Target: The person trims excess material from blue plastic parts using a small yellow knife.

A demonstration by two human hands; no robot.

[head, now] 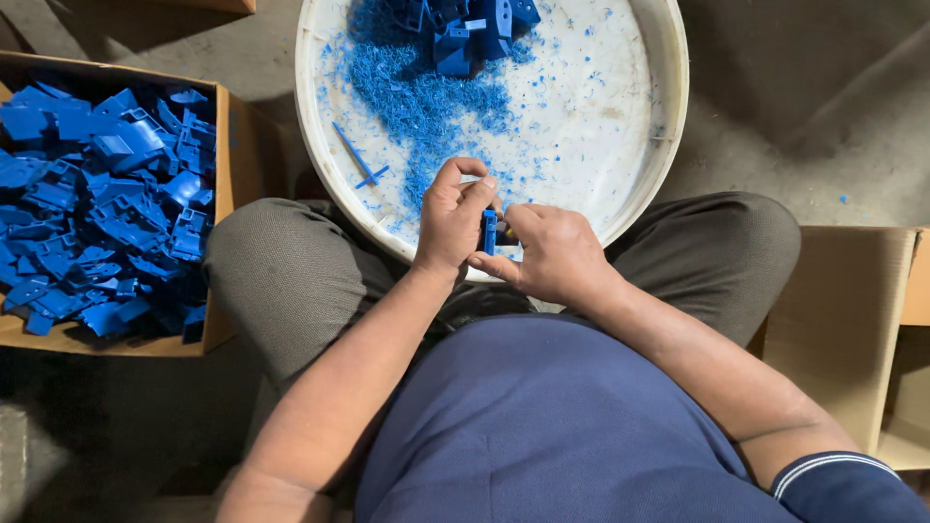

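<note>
Seated, knees spread, above a white tub (668, 116) on a grey floor (804, 87).

Open cardboard box (225, 145) at far left, rectangular, brown, heaped with blue plastic parts (97, 203) lying every way. Second cardboard box (852, 329) at right, brown, flaps open, inside mostly out of sight. No labels or print readable on either.

Inside the tub: a spread of blue shavings (417, 97) down the middle, a small pile of blue pieces (470, 34) at the far rim, one thin blue strip (351, 150) lying slantwise near the left wall, a shorter bit crossing its near end.

Left hand (450, 218) and right hand (557, 257) meeting over the near rim of the tub, between the knees. Small blue part (489, 232) pinched between them, well above the lap, just over the tub's edge. Long axis running near-to-far, roughly upright on the frame, narrow face turned to the camera. Left fingers curled round it from the left, thumb and forefinger tips closed on its upper end. Right fingers folded inward, thumb pressed to its lower end; something dark tucked in the right grip beside the part, too hidden to identify.

Grey trousers, dark blue shirt with a white-striped sleeve hem at lower right.
</note>
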